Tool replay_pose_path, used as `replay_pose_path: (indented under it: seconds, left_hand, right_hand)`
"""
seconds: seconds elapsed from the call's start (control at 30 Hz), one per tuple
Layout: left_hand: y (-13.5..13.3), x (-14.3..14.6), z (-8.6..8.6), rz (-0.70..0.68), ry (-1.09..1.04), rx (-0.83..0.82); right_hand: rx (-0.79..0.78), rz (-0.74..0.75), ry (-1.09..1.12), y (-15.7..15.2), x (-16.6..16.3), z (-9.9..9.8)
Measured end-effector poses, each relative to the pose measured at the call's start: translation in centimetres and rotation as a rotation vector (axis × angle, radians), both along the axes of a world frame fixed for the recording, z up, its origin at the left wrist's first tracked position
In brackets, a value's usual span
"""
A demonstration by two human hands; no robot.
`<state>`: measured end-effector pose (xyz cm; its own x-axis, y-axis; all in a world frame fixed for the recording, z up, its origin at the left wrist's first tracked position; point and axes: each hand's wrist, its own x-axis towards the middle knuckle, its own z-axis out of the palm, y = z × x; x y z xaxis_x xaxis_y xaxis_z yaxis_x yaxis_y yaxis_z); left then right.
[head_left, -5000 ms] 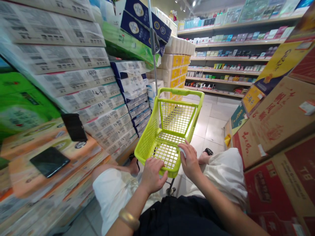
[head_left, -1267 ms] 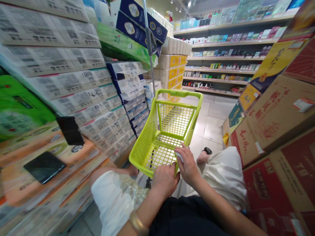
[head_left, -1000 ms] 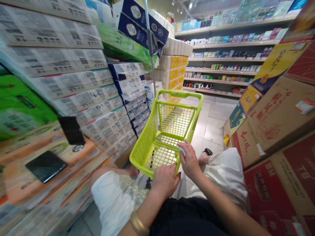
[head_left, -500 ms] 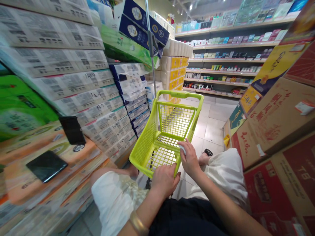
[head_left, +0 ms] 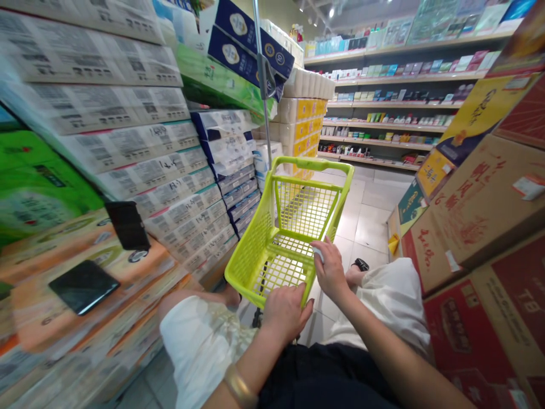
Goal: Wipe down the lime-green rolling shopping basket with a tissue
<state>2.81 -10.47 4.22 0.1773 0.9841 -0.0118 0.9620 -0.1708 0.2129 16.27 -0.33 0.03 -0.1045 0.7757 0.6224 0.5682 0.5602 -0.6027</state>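
Observation:
A lime-green plastic mesh shopping cart (head_left: 256, 244) stands in front of me with nothing in its basket. My left hand (head_left: 286, 309) is wrapped round the near rim of the basket, a gold bangle on that wrist. My right hand (head_left: 330, 270) rests on the basket's right side wall, fingers curled on a small white thing (head_left: 318, 255) that looks like a cloth or tissue pressed against the plastic. My knees in white trousers show below the cart.
Stacked packs of tissue paper (head_left: 140, 165) line the left side. A dark phone-like slab (head_left: 83, 286) lies on an orange pack. Red and brown cartons (head_left: 477, 210) pile up on the right. Stocked shelves (head_left: 383, 102) cross the far end of the tiled aisle.
My right hand has slid a little up and forward along the cart's right wall. Earlier my left hand shifted right along the near rim, and the cart turned slightly.

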Motion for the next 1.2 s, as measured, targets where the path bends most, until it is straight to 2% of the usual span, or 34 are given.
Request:
replay_pose_path:
  seconds: [0.23,0.3,0.5,0.77,1.03,1.2]
  left_hand:
    - [0.0,-0.3,0.0,0.016,0.009,-0.028]
    - [0.0,-0.3,0.1,0.011,0.013,-0.038]
    - [0.1,-0.3,0.1,0.002,-0.014,0.000]
    - [0.1,-0.6,0.0,0.009,0.024,-0.023]
    - [0.1,-0.6,0.5,-0.008,-0.002,-0.039]
    - [0.1,-0.7,0.3,-0.006,0.009,-0.039]
  right_hand:
    - [0.016,0.116,-0.098,-4.0,-0.7,-0.3]
    - [0.019,0.120,-0.117,-3.3,-0.6,-0.2]
    - [-0.009,0.008,-0.058,1.1,0.2,0.4]
    - [0.003,0.116,-0.117,-2.9,-0.7,0.1]
    - [-0.024,0.006,-0.065,1.1,-0.2,0.5]
    - [-0.013,0.080,-0.089,-2.0,-0.9,0.0]
